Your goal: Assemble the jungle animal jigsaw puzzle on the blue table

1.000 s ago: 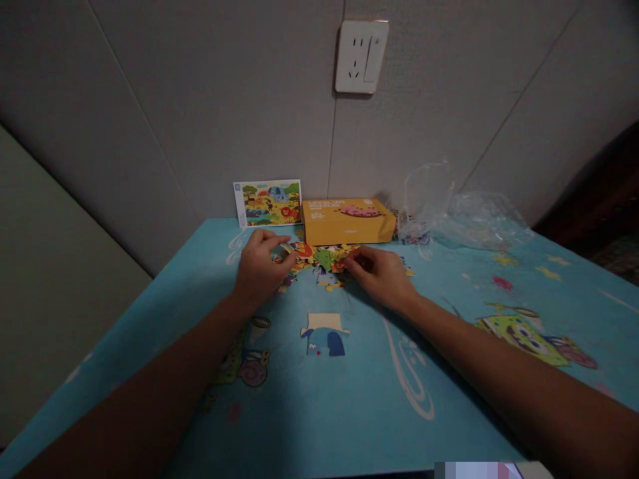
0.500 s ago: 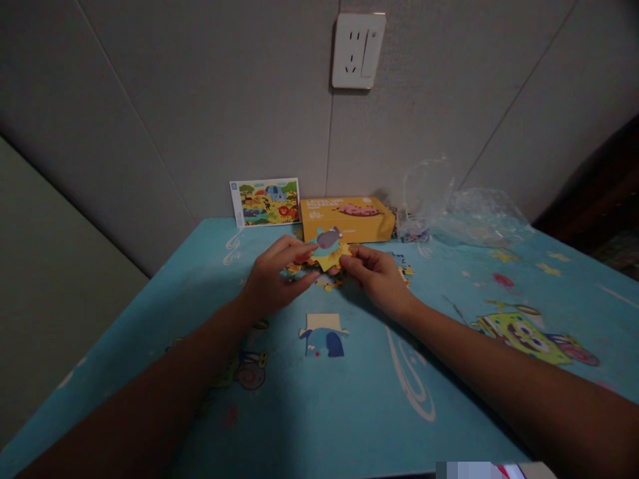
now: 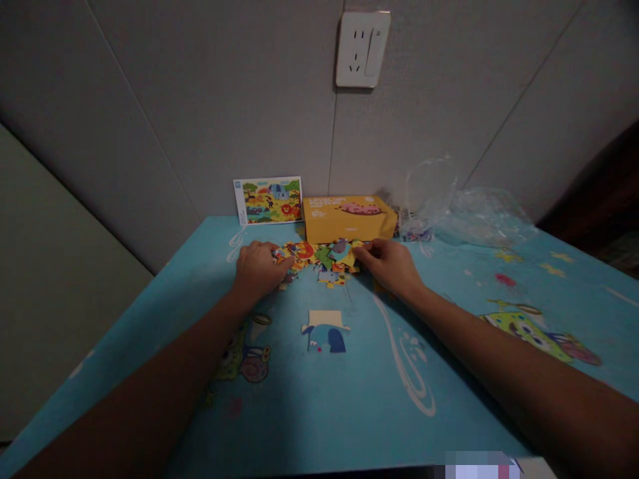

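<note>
A heap of colourful puzzle pieces (image 3: 322, 257) lies on the blue cartoon-print table (image 3: 379, 399), just in front of a yellow box (image 3: 349, 219). My left hand (image 3: 258, 269) rests at the heap's left edge, its fingers curled onto the pieces there. At the heap's right edge, my right hand (image 3: 392, 265) has thumb and fingers pinched on a piece. Nearer to me, a small joined section (image 3: 325, 330), cream on top and blue below, lies flat and apart from both hands.
A picture card (image 3: 268, 199) leans on the wall left of the box. Crumpled clear plastic bags (image 3: 464, 213) lie at the back right. A white wall socket (image 3: 362, 50) is above. The table's left edge drops off beside my left forearm.
Half a second ago both hands held a yellow and grey piece lifted over the heap. It is now down among the pieces, and both hands have dropped to the heap's edges.
</note>
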`<state>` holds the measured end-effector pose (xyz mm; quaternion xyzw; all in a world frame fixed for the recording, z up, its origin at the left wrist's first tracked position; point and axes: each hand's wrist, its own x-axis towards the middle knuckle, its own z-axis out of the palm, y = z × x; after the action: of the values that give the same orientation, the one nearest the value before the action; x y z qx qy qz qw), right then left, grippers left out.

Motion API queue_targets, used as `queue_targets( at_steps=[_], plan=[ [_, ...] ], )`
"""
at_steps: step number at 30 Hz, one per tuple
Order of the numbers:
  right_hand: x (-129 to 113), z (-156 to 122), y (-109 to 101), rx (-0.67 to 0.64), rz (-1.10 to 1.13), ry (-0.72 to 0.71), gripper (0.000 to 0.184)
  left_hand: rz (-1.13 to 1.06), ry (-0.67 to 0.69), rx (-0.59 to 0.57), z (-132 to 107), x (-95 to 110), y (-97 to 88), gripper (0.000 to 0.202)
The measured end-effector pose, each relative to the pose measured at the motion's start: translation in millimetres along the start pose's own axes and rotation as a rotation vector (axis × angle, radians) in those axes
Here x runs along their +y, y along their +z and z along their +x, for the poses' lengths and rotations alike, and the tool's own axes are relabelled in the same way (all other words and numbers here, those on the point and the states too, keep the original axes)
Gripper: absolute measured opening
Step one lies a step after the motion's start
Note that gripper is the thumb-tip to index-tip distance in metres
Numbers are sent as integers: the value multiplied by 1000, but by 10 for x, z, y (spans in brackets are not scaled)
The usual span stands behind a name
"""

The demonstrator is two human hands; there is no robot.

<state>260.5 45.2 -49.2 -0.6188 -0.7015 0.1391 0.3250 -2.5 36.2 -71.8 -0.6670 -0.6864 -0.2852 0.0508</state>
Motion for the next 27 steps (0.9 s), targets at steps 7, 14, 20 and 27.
queue_targets(
  at_steps=[7, 14, 20, 27],
  plan=[
    [-24, -24, -17, 16, -58, -73, 23, -387, -328, 118, 80, -1, -89, 18],
    [-166, -190, 25, -135, 256, -250, 32, -962, -310, 121, -31, 239, -264, 28],
    [-237, -287, 97, -239, 557, -266, 35, -1014, -138, -250, -214, 475, -296, 27],
    [-190, -223, 100, -163, 606, -190, 38, -969, -124, -206, -204, 429, -312, 33]
  ],
)
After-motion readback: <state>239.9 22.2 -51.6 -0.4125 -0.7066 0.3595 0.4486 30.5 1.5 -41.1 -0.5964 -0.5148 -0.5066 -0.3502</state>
